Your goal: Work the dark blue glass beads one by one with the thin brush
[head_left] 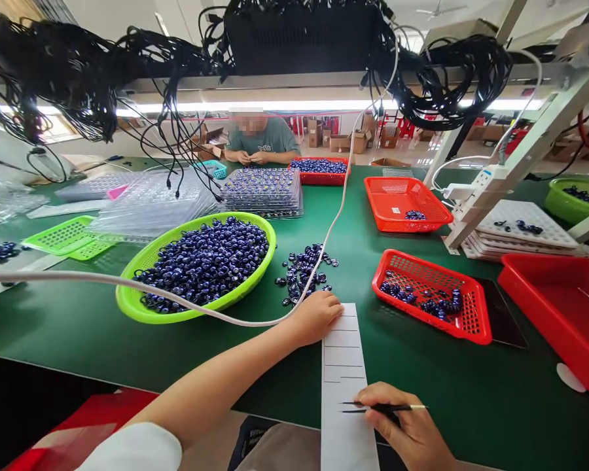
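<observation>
My left hand (319, 318) rests on the far end of a long white strip (346, 418) marked with dark cross lines. Its fingers are curled, and their undersides are hidden, so I cannot see what they hold, if anything. Over the nearer part of the strip, my right hand (405, 425) grips black tweezers (390, 407), whose two tips point left and stand apart with nothing visible between them. Just beyond my left hand lies a loose pile of dark blue, shiny ring-like pieces (302, 268). Many more such pieces fill a green basket (122, 301) to the left.
A white cable (255, 323) crosses above my left forearm. Red baskets (478, 330) with some blue pieces stand right; a red tray (540, 275) is at the far right. Stacked clear trays (262, 193) lie beyond. A person (265, 140) works opposite. Black cables (169, 124) hang overhead.
</observation>
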A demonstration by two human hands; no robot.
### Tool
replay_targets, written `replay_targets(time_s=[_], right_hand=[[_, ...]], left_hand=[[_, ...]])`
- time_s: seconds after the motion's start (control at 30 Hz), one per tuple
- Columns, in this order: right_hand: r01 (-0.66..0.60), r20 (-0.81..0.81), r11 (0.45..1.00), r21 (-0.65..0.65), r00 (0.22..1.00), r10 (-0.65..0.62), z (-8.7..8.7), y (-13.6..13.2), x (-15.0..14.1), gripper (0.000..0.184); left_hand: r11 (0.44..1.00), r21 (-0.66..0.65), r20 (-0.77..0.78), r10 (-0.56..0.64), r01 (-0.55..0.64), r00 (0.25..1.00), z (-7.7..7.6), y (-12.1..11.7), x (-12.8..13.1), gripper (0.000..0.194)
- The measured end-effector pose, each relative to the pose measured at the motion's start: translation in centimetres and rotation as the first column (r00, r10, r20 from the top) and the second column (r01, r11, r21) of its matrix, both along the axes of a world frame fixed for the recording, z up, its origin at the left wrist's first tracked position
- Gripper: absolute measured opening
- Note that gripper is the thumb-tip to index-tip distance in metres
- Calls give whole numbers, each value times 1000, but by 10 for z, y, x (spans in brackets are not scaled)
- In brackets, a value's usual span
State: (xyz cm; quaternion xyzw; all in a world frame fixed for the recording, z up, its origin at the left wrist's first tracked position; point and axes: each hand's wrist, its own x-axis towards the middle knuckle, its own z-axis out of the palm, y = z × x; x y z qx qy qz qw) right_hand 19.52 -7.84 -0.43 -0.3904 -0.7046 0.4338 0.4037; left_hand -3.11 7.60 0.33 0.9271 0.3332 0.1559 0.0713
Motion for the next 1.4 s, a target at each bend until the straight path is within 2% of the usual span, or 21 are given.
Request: replay_targets(time_s=[0.13,0.33,0.43,0.5,0.63,0.77,0.87,0.93,1.03,1.2,1.4], right_hand=[[17,5,998,-64,1000,-17,-4,-3,0,14],[62,9,983,-171,998,-61,-8,-5,2,16],[70,-6,977,-201,997,-72,-8,-6,2,17],[75,-11,974,-216,997,-79,-9,-6,3,17],[74,-7,970,-233,997,-78,-11,-8,5,17],[77,-7,956,-282,997,-82,-13,-8,6,19],[93,-6,952,-291,995,-99,-16,-9,6,18],[96,-13,950,-296,994,-104,-18,-9,6,18],[100,-23,945,-312,993,-113,-18,-9,6,19],[153,12,960,-233,988,-154,-8,-8,1,16],[52,44,989,-141,998,-46,2,-4,-24,16]], left_hand=[[993,-115,-161,19,-38,987,11,7,7,24],[972,-225,-236,17,-71,972,25,24,9,20],[970,-235,-238,0,-58,971,30,29,6,20],[978,-196,-222,30,-74,975,33,29,1,18],[987,-70,-163,130,-143,978,31,23,-16,25],[990,-18,-105,139,-142,985,19,11,-41,28],[989,41,107,137,-142,985,9,0,-58,28],[975,73,273,183,-210,945,5,-9,-65,26],[961,63,340,235,-271,911,4,-23,-67,24],[994,57,226,76,-91,971,4,-39,-57,28],[984,175,118,-46,25,992,-8,-42,-44,29]])
